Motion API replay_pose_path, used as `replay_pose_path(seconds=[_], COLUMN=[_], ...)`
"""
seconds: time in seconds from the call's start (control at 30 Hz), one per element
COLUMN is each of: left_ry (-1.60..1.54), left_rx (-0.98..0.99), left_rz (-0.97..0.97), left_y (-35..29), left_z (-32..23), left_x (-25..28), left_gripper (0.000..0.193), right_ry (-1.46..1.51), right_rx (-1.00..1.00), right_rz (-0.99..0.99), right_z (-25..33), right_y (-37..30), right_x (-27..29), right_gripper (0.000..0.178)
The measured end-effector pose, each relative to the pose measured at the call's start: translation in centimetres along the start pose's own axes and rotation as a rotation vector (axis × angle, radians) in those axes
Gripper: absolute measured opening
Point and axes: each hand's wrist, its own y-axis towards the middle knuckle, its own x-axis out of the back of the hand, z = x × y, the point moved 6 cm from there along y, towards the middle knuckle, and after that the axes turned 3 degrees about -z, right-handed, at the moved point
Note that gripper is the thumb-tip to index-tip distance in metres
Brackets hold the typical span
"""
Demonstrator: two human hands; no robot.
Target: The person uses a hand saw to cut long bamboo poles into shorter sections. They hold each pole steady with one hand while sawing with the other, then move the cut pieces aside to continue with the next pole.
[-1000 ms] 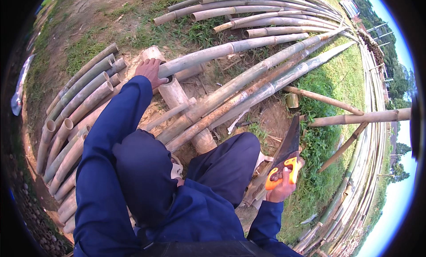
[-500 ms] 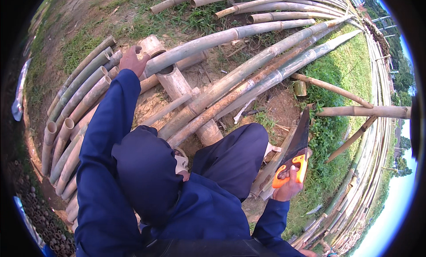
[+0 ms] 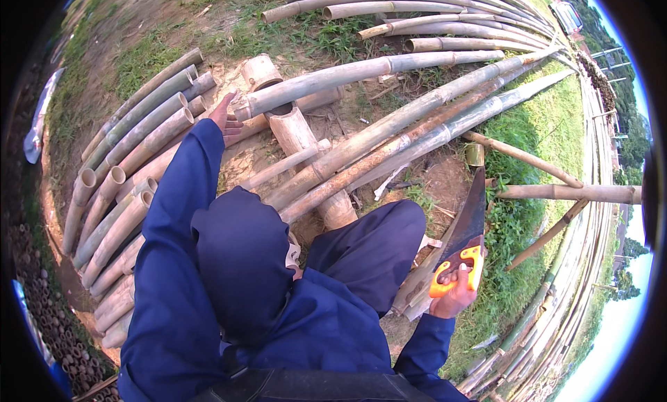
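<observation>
In my right hand (image 3: pixel 455 294) is a handsaw (image 3: pixel 470 225) with an orange handle, its dark blade pointing away from me. My fingers wrap around the handle. My left hand (image 3: pixel 225 121) reaches out with fingers stretched, beside the near cut end of a thick bamboo pole (image 3: pixel 326 76). Whether the palm touches that end, I cannot tell. The pole rests across a short, stout bamboo piece (image 3: pixel 295 132) with a notch cut in it. Several more long poles, such as a greenish one (image 3: pixel 389 137), lean across the same support, nearer to me.
Cut bamboo lengths (image 3: pixel 149 128) lie stacked on the left. More long poles (image 3: pixel 424 28) spread at the far side. On the right stands a frame of thinner poles (image 3: pixel 563 191) over grass (image 3: pixel 517 256). Flat split pieces (image 3: pixel 424 280) lie beside the saw.
My left hand has come off the top of the pole's end and dropped beside it, fingers straightening. The saw stays in my right hand. The whole view has shifted slightly.
</observation>
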Motion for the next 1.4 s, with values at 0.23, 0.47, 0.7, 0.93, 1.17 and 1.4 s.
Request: replay_pose_path(seconds=[0.23, 0.47, 0.7, 0.93, 1.17, 1.4], left_ry=[-0.125, -0.066, -0.172, -0.22, -0.327, -0.569], left_rx=[-0.041, -0.192, -0.273, -0.416, -0.455, -0.408], left_rz=[0.072, -0.011, -0.125, -0.072, -0.151, -0.154], left_y=[2.3, 3.5, 6.8, 2.1, -2.8, -4.0], left_z=[1.9, 1.4, 3.4, 3.4, 8.0, 14.4], left_x=[-0.1, -1.8, 1.4, 13.3, 22.0, 38.7], left_gripper=[0.093, 0.064, 0.058, 0.06, 0.057, 0.049], right_ry=[0.036, 0.108, 0.012, 0.099, 0.124, 0.102], right_rx=[-0.062, -0.041, 0.063, 0.068, 0.043, 0.077], right_rz=[-0.04, -0.031, -0.013, -0.024, -0.008, -0.028], right_z=[0.1, 1.4, 3.3, 4.3, 4.2, 3.9], right_y=[0.4, 0.6, 1.3, 0.6, 0.7, 1.8], right_x=[-0.6, -0.4, -0.3, -1.0, -0.4, 0.8], right_gripper=[0.01, 0.008, 0.011, 0.01, 0.008, 0.008])
